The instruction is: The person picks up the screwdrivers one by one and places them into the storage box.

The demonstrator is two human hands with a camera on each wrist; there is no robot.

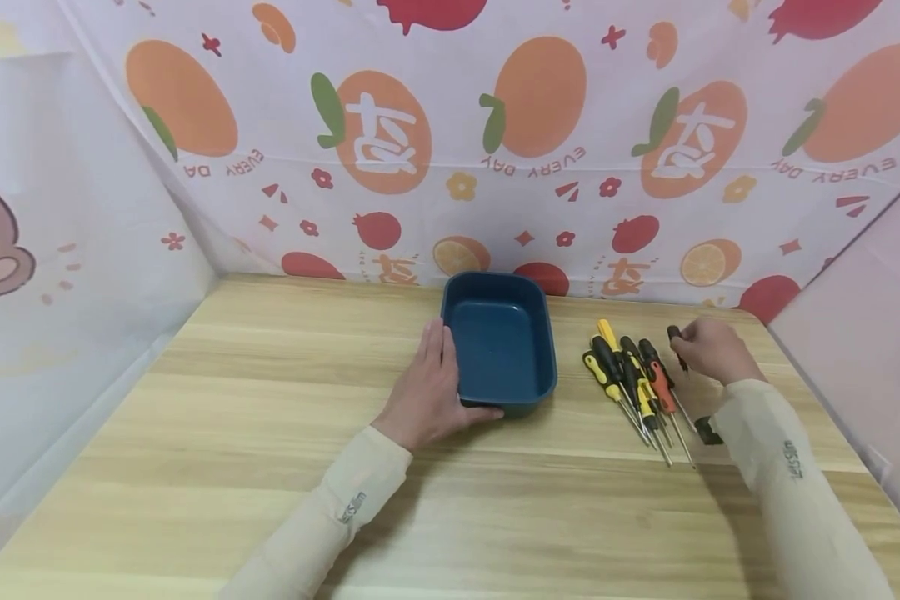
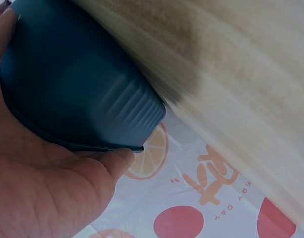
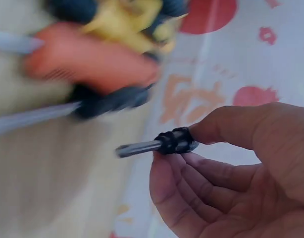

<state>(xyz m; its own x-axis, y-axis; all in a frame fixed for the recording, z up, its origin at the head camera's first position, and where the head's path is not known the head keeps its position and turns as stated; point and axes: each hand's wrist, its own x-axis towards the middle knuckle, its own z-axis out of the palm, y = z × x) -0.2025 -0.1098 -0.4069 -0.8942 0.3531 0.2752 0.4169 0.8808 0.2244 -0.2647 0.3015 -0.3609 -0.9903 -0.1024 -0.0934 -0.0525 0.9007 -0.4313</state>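
A dark blue plastic box [image 1: 497,346] stands on the table near the back wall, and I see no contents in it. My left hand [image 1: 427,392] grips its near left corner, fingers along the left rim and thumb on the near side; the left wrist view shows the box's ribbed outer wall [image 2: 127,104]. At the right, my right hand [image 1: 716,350] pinches a short black-handled screwdriver [image 3: 174,141] between thumb and fingertips, its metal shaft pointing away from the palm. Left of that hand lies a pile of several screwdrivers [image 1: 641,392] with yellow, black and orange-red handles.
A small black object [image 1: 708,431] lies by the right sleeve, partly hidden. The wooden table [image 1: 270,450] meets a fruit-printed cloth [image 1: 420,225] at the back, with pale cloth walls at left and right.
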